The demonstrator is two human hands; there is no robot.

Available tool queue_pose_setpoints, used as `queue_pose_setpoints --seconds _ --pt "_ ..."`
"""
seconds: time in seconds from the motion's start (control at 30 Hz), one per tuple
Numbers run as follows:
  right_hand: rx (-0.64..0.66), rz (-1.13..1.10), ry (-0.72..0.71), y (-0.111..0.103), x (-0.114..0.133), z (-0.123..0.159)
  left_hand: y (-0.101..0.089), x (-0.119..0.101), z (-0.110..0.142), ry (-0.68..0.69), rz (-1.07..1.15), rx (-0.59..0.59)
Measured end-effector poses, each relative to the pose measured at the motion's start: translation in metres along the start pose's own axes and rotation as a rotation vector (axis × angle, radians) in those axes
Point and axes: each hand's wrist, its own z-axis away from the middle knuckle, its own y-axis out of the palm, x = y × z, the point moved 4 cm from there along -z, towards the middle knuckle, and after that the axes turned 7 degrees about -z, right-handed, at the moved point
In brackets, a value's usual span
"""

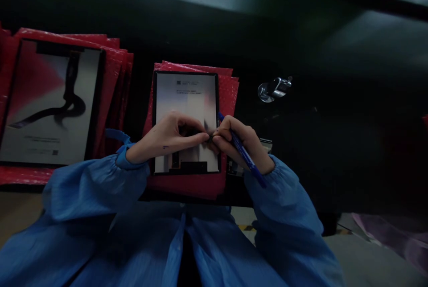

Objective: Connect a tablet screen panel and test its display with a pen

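Head view, left hand [160,140] and right hand [239,144] fingertips pinching small part over display panel [185,95], pen [245,155] tucked in right hand

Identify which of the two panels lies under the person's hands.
The centre panel, on red wrap; both hands meet over it. The left panel lies untouched.

1. At my far left a second display panel [50,104] lies on a stack of red bubble bags [113,73].
2. A small shiny metal tool [274,89] rests on the dark table [351,135] at my right.
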Motion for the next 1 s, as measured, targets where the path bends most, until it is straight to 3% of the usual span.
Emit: queue_pose_setpoints --seconds 0.23,0.43,0.67,1.0 --pt "0.034 0.091 -0.032 -0.0007 0.0017 -0.0005 0.0012 -0.0016 -0.0011 0.03 0.034 0.005" --pt "0.024 -0.012 -0.001 0.0013 0.0008 -0.0005 -0.003 -0.0045 -0.0025 -0.011 0.106 -0.104" --pt "0.01 0.001 -0.047 0.0003 0.0051 -0.0017 0.0017 -0.0028 -0.0005 0.034 0.099 -0.04" --pt "0.017 -0.02 -0.03 0.0007 0.0045 -0.001 0.0017 -0.0016 -0.0015 0.038 0.062 -0.07"
